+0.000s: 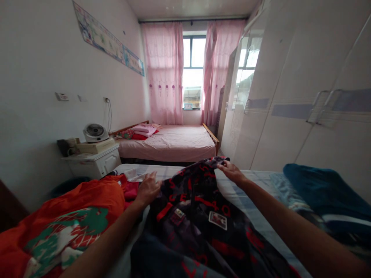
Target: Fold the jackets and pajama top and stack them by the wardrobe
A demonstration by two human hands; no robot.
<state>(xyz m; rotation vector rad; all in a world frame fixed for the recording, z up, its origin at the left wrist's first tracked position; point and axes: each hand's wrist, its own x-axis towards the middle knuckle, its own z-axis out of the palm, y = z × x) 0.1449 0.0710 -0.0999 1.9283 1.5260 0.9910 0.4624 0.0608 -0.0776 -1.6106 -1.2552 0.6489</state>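
A dark garment with red letters and small patches point(199, 216) is spread in front of me, its near part close to my body and its far edge raised over the bed. My right hand point(232, 172) pinches the far right corner of this garment. At its upper left edge, my left hand point(149, 189) grips the cloth, with the fingertips partly hidden. Left of my left arm lies an orange garment with a green and white print point(95, 200), and a pink-red cloth point(131, 190) shows beside it.
Beneath the clothes is a bed with a pale striped sheet point(255, 197). Folded teal cloth point(315, 189) lies on the right. Beyond stand a second bed with a pink sheet point(176, 143), a white nightstand point(108, 160) with a fan point(95, 132), and white wardrobes point(295, 77).
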